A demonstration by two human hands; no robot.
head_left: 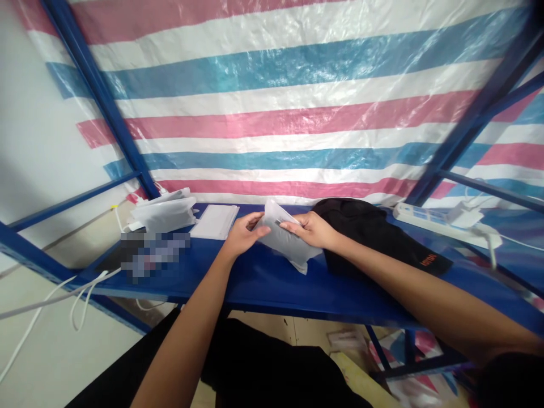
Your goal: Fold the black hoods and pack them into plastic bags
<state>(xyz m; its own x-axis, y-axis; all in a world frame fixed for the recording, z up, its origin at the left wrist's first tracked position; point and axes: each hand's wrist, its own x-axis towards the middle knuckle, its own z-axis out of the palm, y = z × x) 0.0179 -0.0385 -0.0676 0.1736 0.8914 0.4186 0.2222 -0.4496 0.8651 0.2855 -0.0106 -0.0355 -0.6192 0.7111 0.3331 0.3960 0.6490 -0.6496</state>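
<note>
A frosted, see-through plastic bag point(283, 242) is held up over the blue shelf, tilted, with its lower corner hanging close to the surface. At its left edge, my left hand point(246, 233) is closed, the thumb reaching over the near side. My right hand point(314, 229) pinches the bag's upper right edge between thumb and fingers. What the bag contains, if anything, I cannot make out. To the left lies a flat stack of white, bag-like sheets point(216, 221). Beyond it stands a loose, folded pile of similar frosted bags point(164, 211).
A black garment point(352, 226) lies right of my hands, partly behind my right forearm. Farther right is a white power strip point(442, 224) with plugs. White cables point(85, 294) hang at the left. Blue metal posts point(102, 96) frame the shelf point(272, 292), before a striped plastic sheet point(272, 113).
</note>
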